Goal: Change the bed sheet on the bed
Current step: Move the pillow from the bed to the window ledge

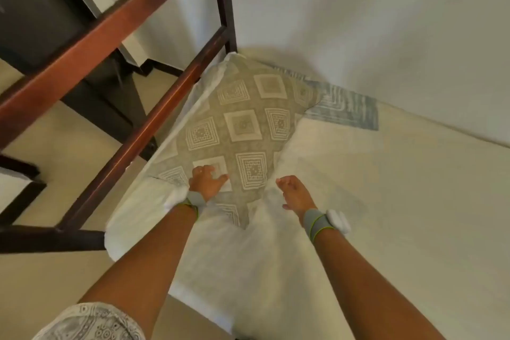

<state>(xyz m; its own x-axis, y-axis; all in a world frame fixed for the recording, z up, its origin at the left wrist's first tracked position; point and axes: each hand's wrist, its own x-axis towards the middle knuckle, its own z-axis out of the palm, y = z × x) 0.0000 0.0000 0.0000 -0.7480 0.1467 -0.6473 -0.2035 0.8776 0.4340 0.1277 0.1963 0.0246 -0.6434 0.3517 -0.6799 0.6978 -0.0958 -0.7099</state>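
Observation:
A pillow (242,121) in a grey-beige cover with white square patterns lies at the head of the bed against the dark wooden headboard rail (154,124). The white sheet (358,201) covers the mattress around it. My left hand (207,182) rests on the pillow's near part, fingers spread and slightly bent. My right hand (295,193) hovers or rests just right of the pillow's lower corner, over the white sheet, fingers loosely extended. Both wrists wear grey straps.
A blue-grey patterned cloth (347,107) peeks out behind the pillow along the white wall (386,22). The wooden bed frame (91,25) rises at the left, with dark furniture (36,8) beyond it on the beige floor (55,146).

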